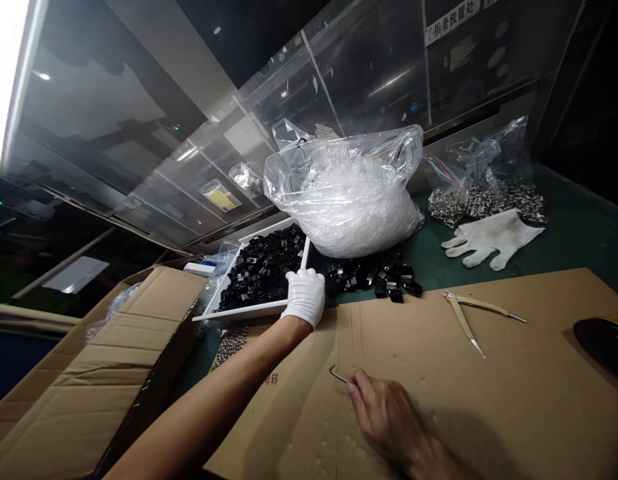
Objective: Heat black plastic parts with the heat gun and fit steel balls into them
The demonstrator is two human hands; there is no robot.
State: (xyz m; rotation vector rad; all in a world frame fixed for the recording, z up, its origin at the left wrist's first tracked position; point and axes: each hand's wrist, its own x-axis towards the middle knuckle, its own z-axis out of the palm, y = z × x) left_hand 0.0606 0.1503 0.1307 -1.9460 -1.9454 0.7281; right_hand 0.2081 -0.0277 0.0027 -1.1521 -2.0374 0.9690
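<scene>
My left hand (305, 298), in a white glove, is closed over the near right corner of a white tray (253, 310). Its fingertips are partly hidden behind the glove. Small black plastic parts (263, 270) fill the tray, and more loose black parts (383, 275) lie just right of it on the green surface. My bare right hand (389, 417) pinches a thin bent metal hex key (340, 376) between thumb and fingers. The key's short bent end points to the left, above the cardboard sheet (539, 400).
Behind stands a big clear bag of white material (363, 207). Bags of small metal parts (489, 200), a white glove (493, 240) and tweezers (469, 327) lie to the right. A cardboard box (103, 360) stands left; a dark round object (603, 343) sits far right.
</scene>
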